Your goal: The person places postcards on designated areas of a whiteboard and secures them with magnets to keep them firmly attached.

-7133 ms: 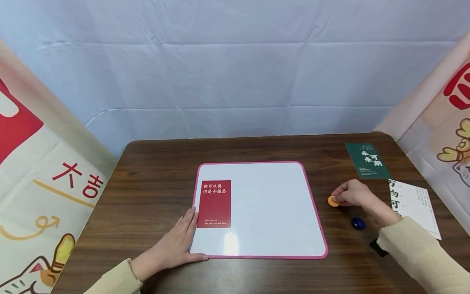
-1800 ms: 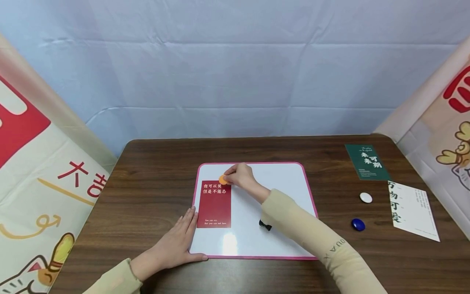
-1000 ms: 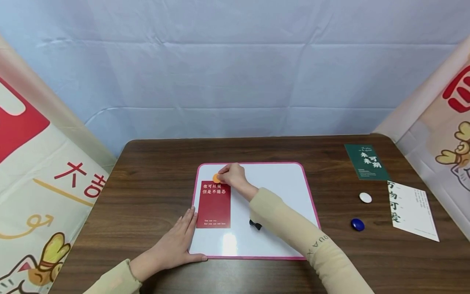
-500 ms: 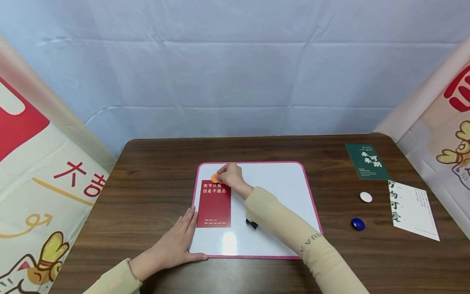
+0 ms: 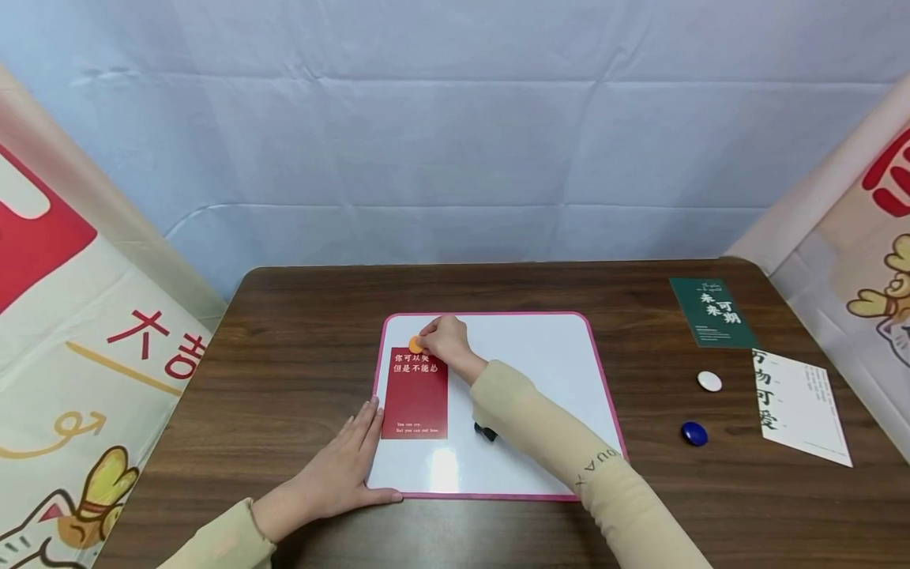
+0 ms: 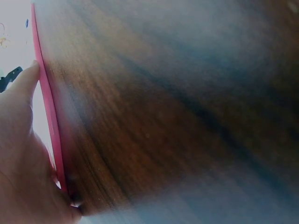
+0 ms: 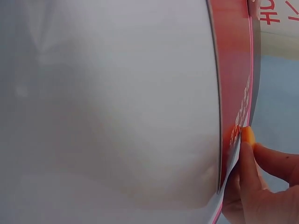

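Observation:
A whiteboard (image 5: 540, 466) with a pink rim lies on the wooden table, and a red card (image 5: 415, 403) rests on its left part. My right hand (image 5: 449, 341) pinches a round orange magnet (image 5: 415, 344) between thumb and fingers at the card's top edge. The right wrist view shows the orange magnet (image 7: 248, 136) against the card's printed end. My left hand (image 5: 337, 474) rests with fairly straight fingers on the board's lower left corner, its thumb along the front rim. In the left wrist view the thumb (image 6: 27, 81) touches the pink rim (image 6: 50, 105).
To the right of the board lie a white magnet (image 5: 709, 381) and a blue magnet (image 5: 694, 433). Farther right are a green card (image 5: 713, 312) and a white card (image 5: 803, 407). A dark device (image 5: 486, 431) shows below my right wrist. Fabric hangs behind the table.
The right hand picked up the orange magnet right of the board and carried it left to the red card's top edge, then shifted slightly left there. The left hand stayed put.

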Motion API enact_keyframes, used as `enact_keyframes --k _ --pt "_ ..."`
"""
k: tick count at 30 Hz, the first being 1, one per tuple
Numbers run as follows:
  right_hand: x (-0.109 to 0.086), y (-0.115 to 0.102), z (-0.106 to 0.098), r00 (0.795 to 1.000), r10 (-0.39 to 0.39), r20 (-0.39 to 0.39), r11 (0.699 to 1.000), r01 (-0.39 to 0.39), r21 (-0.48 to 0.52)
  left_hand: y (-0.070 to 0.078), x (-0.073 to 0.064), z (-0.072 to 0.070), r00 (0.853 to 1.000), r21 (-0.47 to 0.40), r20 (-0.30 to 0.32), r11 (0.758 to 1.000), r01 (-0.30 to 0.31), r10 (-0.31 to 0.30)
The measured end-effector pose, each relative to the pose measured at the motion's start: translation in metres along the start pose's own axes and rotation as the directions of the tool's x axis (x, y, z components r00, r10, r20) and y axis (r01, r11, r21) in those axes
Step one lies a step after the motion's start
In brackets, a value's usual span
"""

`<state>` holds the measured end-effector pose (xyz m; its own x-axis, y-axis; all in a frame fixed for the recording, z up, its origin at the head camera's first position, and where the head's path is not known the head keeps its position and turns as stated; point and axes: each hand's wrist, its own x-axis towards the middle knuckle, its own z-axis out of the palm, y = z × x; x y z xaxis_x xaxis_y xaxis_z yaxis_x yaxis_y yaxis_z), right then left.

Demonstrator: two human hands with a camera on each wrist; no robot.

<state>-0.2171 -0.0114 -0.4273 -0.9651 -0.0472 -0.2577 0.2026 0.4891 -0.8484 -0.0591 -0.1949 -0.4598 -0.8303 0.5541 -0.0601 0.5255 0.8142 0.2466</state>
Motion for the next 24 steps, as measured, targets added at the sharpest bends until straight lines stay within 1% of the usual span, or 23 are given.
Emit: enact_keyframes --k 8,12,19,24 --pt "-0.0014 -0.0007 0.0005 1.000 0.010 0.003 1.000 -0.010 -0.009 0.0005 0.0004 -0.0018 1.000 -0.017 0.020 1.000 0.013 -0.013" --pt "-0.0022 -0.0008 0.0003 1.000 0.016 0.005 1.000 -0.016 -0.025 0.0007 0.0006 -0.0023 0.999 -0.012 0.031 1.000 0.018 -0.018" --pt "-0.0016 -0.0002 -0.0003 1.000 -0.011 0.011 0.994 0.012 -0.109 0.0016 -0.0001 -0.0029 0.998 -0.004 0.047 1.000 0.029 -0.029" --pt "-0.0015 -0.0008 -0.0013 1.000 -0.025 0.012 0.989 0.026 -0.148 0.0012 -0.0003 -0.0020 0.998 0.002 0.054 0.999 0.035 -0.035"
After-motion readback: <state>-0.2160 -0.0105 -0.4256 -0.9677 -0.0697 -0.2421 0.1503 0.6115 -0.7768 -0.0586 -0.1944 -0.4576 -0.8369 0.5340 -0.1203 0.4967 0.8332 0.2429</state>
